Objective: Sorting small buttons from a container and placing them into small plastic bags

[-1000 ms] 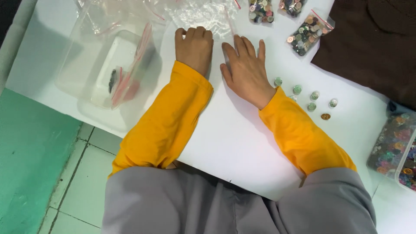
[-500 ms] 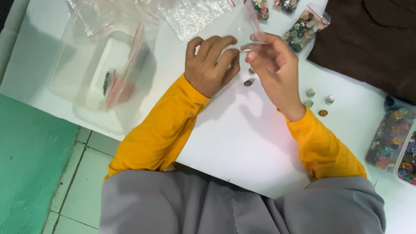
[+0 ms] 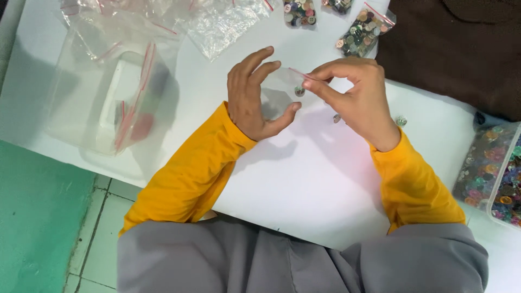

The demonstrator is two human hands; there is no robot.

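We are looking at a small clear plastic zip bag with a red seal strip [image 3: 286, 86], which is hanging just above the white table [image 3: 304, 179] between the two hands, with a small greenish round button [image 3: 299, 90] showing at or inside its lower part; we cannot tell whether the button is fully in the bag. The right hand [image 3: 355, 100] is pinching the bag's top edge by the red strip between thumb and forefinger, the other fingers curling in behind. The left hand [image 3: 252, 95] is standing open beside the bag, fingers spread and arching over it, thumb reaching toward the bag's lower edge; whether the thumb is touching the plastic we cannot tell. Both arms are wearing orange-yellow sleeves [image 3: 190, 173]. Just beside the right hand a few loose buttons [image 3: 401, 121] are lying on the table. Farther off, at the table's upper edge, small clear bags filled with mixed-colour buttons [image 3: 362, 33] are sitting near a dark brown cloth [image 3: 450, 54]. At the left a clear plastic tub [image 3: 108, 108] is holding empty zip bags, with more empty clear bags [image 3: 222, 24] lying beside it. At the far right a clear box of mixed buttons [image 3: 491, 168] is resting on the table edge.
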